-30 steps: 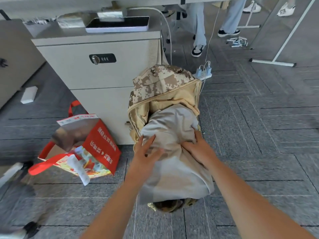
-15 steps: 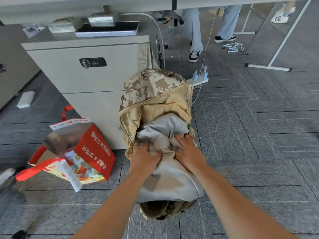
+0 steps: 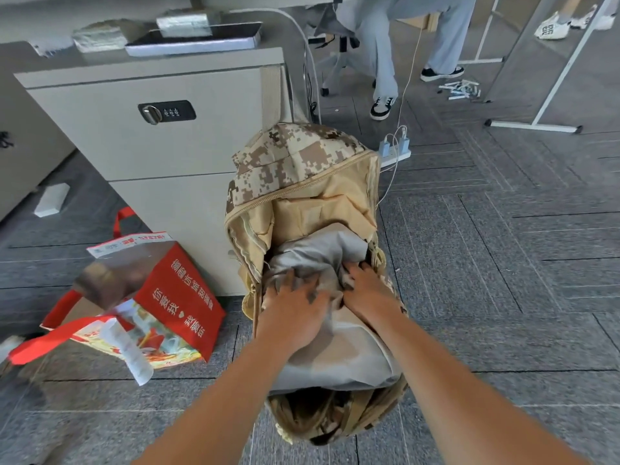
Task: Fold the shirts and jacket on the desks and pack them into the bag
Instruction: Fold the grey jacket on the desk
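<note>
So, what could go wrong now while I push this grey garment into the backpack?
Two likely risks:
1. The garment is wrinkled under the left hand and right hand, so harder pushing may undo its fold.
2. Much of it lies outside the backpack opening, so the zipper may catch cloth when it is closed.

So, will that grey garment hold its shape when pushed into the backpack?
Probably not: the grey garment creases under the left hand and right hand, so likely floppy. It drapes over the backpack rim, suggesting light cloth.
</note>
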